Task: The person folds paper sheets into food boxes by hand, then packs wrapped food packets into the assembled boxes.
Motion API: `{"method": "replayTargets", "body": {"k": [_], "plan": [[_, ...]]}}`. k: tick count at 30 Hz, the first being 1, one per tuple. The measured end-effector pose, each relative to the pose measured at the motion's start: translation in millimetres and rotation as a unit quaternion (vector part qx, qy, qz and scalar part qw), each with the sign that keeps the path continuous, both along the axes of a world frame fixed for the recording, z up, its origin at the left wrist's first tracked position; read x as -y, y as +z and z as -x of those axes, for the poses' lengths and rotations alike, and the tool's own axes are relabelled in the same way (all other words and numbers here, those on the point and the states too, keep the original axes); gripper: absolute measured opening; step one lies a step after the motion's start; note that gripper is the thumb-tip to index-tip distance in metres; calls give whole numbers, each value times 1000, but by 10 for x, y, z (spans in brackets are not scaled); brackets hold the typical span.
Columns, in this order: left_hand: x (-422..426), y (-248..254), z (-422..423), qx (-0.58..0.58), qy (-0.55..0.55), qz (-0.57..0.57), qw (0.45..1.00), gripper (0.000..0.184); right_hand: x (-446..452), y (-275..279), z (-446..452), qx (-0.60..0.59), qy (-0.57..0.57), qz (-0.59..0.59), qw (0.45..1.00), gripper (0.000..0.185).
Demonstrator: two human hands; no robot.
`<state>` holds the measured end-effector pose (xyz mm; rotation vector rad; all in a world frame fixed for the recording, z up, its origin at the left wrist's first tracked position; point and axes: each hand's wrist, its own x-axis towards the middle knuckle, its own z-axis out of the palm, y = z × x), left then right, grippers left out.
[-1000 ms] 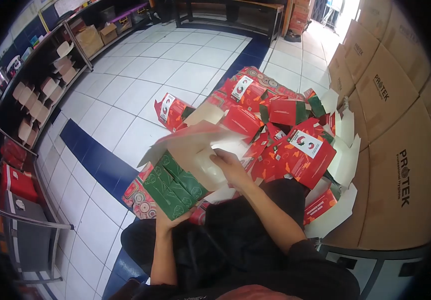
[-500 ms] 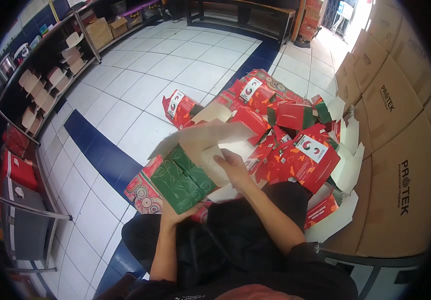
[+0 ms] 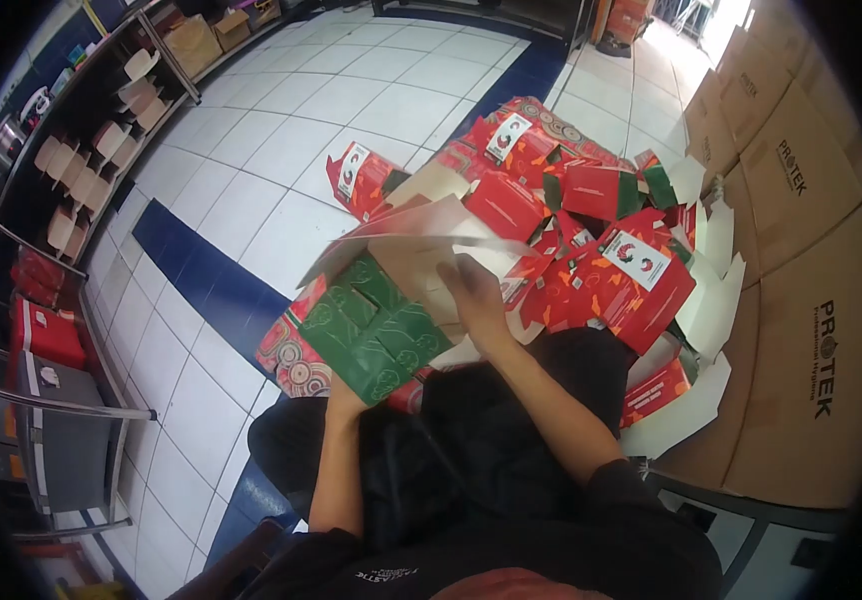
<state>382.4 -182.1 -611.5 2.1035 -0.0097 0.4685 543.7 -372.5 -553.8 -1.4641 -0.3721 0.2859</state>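
A partly folded cardboard box (image 3: 376,325), with green printed panels and a plain cream inside, is held above my lap. My left hand (image 3: 349,400) grips its lower edge from beneath, the fingers mostly hidden behind the green panel. At the box's right side, my right hand (image 3: 476,305) holds a cream flap, thumb and fingers close together and slightly blurred. A wide pale panel of the box stands up at its far side. Beyond it lies a heap of red and green printed cartons (image 3: 616,270), several with white labels, on a red patterned cloth (image 3: 296,365).
Large brown PROTEK boxes (image 3: 801,330) are stacked along the right. A single red carton (image 3: 359,182) lies left of the heap on the white tiled floor (image 3: 351,95). Metal shelving (image 3: 101,165) with cream trays runs along the left, near a grey cabinet (image 3: 66,440).
The box's pale far panel has swung up and the green flaps have spread flatter. My right hand stays at the cream flap, turned slightly. The whole view has shifted a little.
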Motion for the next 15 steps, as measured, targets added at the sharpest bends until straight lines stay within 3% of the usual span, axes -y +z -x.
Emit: {"method": "replayTargets", "body": {"k": [3, 5, 15], "plan": [[-92, -178, 66, -1, -4, -15, 1000, 45, -23, -10, 38, -32, 6, -57, 998, 22], [-123, -287, 105, -2, -6, -23, 1000, 44, 1, 12, 55, -55, 58, -41, 996, 34], [-230, -539, 136, -3, -27, -63, 998, 40, 43, -40, -67, -96, 135, -31, 986, 36]]}}
